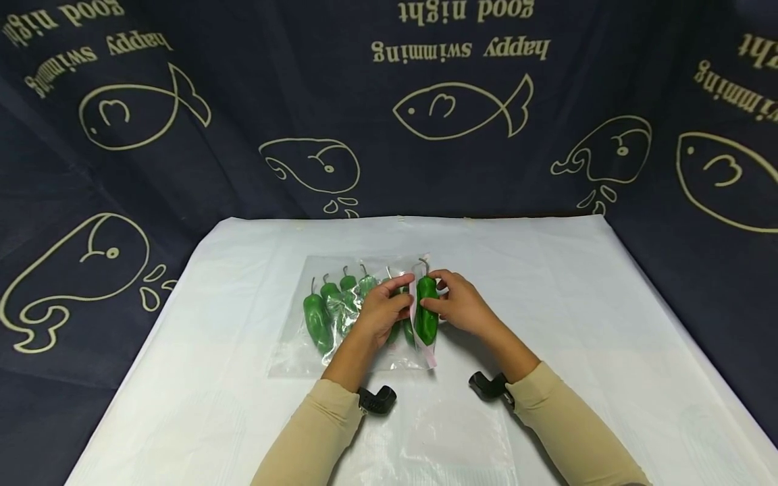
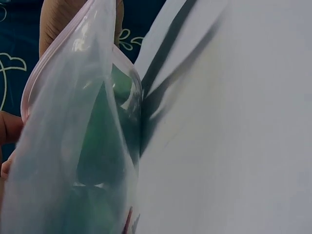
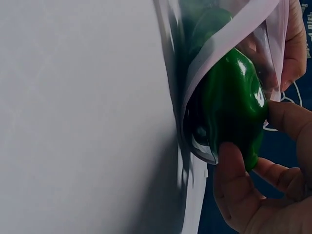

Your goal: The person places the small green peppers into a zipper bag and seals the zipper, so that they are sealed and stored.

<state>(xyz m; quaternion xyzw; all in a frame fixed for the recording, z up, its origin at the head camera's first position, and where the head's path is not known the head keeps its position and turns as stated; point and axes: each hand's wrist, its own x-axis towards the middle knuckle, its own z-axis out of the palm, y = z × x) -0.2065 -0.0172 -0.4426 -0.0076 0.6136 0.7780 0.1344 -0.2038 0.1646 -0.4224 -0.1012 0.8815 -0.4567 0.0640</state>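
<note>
In the head view my left hand (image 1: 384,307) pinches the open mouth of a clear zip bag (image 1: 292,361), at its pink-edged strip. Several green peppers (image 1: 317,324) with thin stems lie side by side inside it. My right hand (image 1: 464,302) holds another green pepper (image 1: 427,317) by thumb and fingers at the mouth, stem pointing away from me. From the right wrist view, this pepper (image 3: 234,102) sits partly within the opening, the pink strip (image 3: 214,53) crossing over it. The left wrist view shows the bag's side (image 2: 53,161) with blurred green behind the plastic.
A second clear plastic bag (image 1: 456,439) lies flat near the front of the white-covered table (image 1: 213,324). Dark blue curtains (image 1: 340,81) printed with fish and whales stand behind and beside the table. Black wrist cameras (image 1: 378,401) sit under both forearms.
</note>
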